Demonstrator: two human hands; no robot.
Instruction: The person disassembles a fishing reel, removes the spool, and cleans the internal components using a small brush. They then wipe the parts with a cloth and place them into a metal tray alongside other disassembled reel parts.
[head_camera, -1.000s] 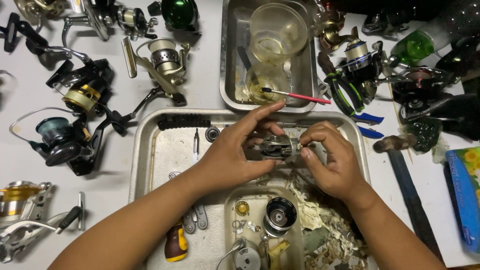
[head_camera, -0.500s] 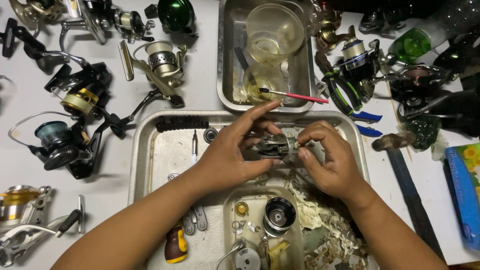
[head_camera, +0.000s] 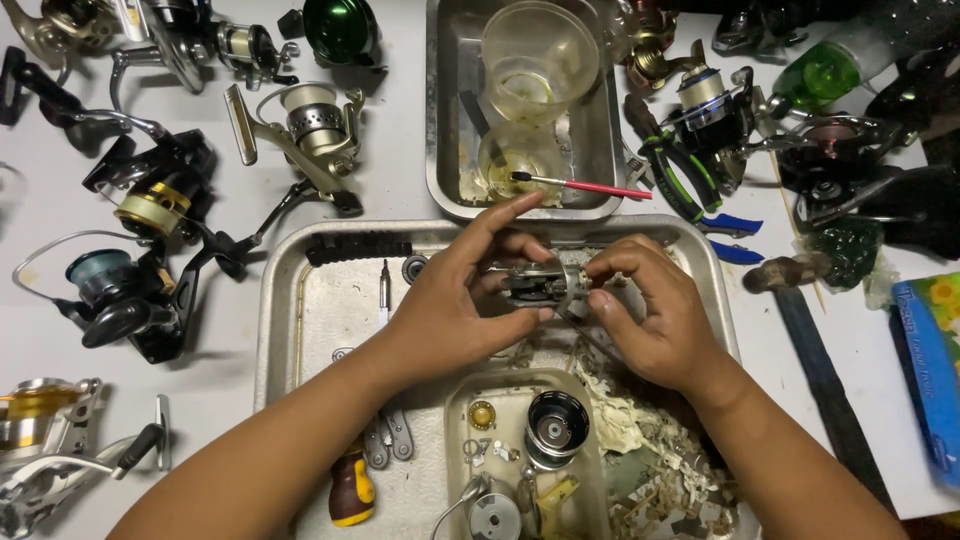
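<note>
White tabletop (head_camera: 400, 190) strewn with fishing reels (head_camera: 150, 200) — both hands' grip closed on reel body (head_camera: 535, 283) over metal tray (head_camera: 330, 300).

Hands and reel body edging toward the small steel tray

The left hand (head_camera: 455, 305) and right hand (head_camera: 650, 315) are carrying the grey reel body (head_camera: 535, 283) slightly nearer the small steel tray (head_camera: 436, 120) than a second ago. The left index finger, earlier short of that tray's front rim, is now reaching it just below the red-handled brush (head_camera: 580, 186). The right fingertips are closing tighter on the reel body's end.
</note>
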